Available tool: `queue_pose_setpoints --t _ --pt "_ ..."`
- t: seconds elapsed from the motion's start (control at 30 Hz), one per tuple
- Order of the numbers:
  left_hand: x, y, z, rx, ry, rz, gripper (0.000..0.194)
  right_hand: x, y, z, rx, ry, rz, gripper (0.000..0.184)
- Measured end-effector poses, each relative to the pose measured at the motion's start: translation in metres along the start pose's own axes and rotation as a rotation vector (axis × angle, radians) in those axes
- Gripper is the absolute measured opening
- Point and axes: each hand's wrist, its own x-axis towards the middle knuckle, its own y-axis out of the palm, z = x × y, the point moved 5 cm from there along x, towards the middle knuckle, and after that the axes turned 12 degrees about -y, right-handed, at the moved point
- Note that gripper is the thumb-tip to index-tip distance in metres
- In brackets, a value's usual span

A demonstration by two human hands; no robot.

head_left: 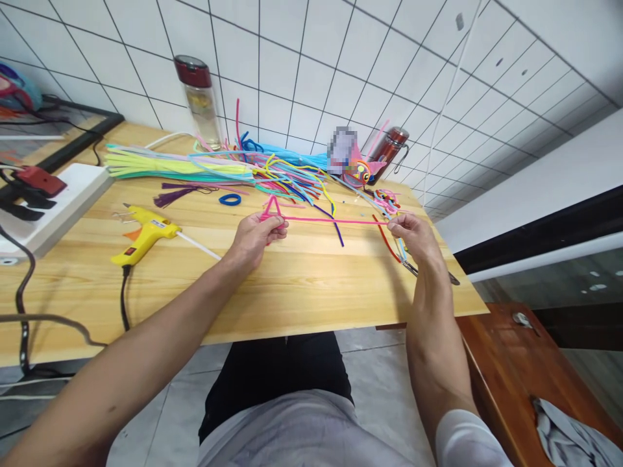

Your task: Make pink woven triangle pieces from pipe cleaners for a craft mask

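"Pink stem [335,221], drawn out straight: where is it held?"

"Above the bench [302,285], between its front and back edges. One end is pinched by the right hand [413,233], near the bench's right edge; the other part is lost in the left hand [260,237]."

"How is each grip set?"

"The left grip is closed around the pink material, thumb pressed on top. The right grip is narrowed to a pinch on the tip."

"And how is its form to be described?"

"A thin, even, bright line is seen, run almost level from hand to hand. Above the left thumb a pointed pink shape [274,206] is formed, its two sides brought together at a peak like a narrow tent. Whether it is joined to the straight length cannot be told; that spot is covered by the grip."

"What is crossed by the line, as seen from above?"

"A violet stem [339,235], laid slantwise on the bench. Toward the back edge, a long bundle of pale stems [180,163] is spread out."

"And to the left?"

"A yellow glue gun [148,235] is laid flat, with a blue ring [230,200] placed between it and the pointed shape, slightly farther back."
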Motion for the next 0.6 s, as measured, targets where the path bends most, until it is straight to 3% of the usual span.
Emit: queue_pose_setpoints --t 0.3,0.43,0.53,0.6 --pt "0.000 0.001 -0.001 0.079 0.056 -0.012 0.024 0.005 0.007 -0.003 -0.407 -0.065 0.074 0.010" --pt "0.001 0.001 0.001 0.060 0.026 0.017 0.027 0.010 0.011 -0.005 -0.515 -0.075 0.087 0.013" --pt "-0.002 0.005 0.005 0.044 -0.012 0.060 0.030 0.007 0.024 0.020 -0.535 -0.229 -0.023 0.029" --pt "-0.005 0.009 0.008 0.048 -0.025 0.094 0.032 -0.001 0.047 0.047 -0.423 -0.330 -0.022 0.029"
